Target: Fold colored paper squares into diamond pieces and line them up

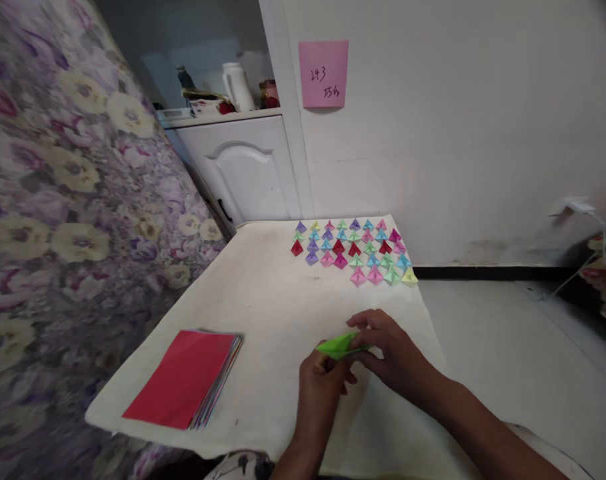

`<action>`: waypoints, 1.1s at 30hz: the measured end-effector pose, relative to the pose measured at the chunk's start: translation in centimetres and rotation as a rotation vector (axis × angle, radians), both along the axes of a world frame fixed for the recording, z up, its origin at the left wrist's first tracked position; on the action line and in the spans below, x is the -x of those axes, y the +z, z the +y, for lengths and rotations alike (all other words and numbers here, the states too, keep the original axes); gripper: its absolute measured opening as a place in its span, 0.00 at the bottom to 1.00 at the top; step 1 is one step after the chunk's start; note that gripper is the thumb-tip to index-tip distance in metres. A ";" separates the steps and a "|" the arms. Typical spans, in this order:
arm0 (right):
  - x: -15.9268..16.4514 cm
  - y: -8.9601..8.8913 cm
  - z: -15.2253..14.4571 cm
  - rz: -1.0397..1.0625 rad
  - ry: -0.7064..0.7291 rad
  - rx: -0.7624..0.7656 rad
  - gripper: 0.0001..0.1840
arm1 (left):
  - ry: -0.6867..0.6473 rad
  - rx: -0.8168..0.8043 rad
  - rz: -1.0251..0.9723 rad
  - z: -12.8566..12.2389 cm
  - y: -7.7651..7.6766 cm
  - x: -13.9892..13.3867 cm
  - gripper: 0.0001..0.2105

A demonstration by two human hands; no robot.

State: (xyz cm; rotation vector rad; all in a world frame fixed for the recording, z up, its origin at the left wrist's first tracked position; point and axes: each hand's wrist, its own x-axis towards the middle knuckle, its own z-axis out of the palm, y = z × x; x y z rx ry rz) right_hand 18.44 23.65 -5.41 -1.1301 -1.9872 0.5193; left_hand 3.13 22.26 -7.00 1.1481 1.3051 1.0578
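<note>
A bright green folded paper is held between both hands above the near part of the white table. My left hand pinches it from below and the left, the thumb and fingers closed at its lower edge. From the right, my right hand grips the other end, with its fingertips on the paper. Part of the fold is hidden behind the fingers. Farther back on the table, several small folded paper pieces in pink, red, blue, purple, green and yellow lie in rows.
A stack of coloured paper with a red sheet on top lies at the table's left. A floral curtain hangs along the left side. Behind stand a white cabinet and a wall bearing a pink note.
</note>
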 end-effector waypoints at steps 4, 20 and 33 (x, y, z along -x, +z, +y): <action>-0.4 0.2 0.2 -0.097 -0.010 -0.019 0.09 | -0.072 -0.002 -0.026 0.0 0.5 0.1 0.09; -0.6 -0.3 0.3 -0.305 0.163 -0.017 0.11 | -0.434 0.083 0.187 0.6 1.4 2.5 0.15; 0.5 -1.0 -0.2 -0.377 0.263 -0.069 0.11 | -0.309 -0.099 0.501 0.0 -0.2 2.5 0.07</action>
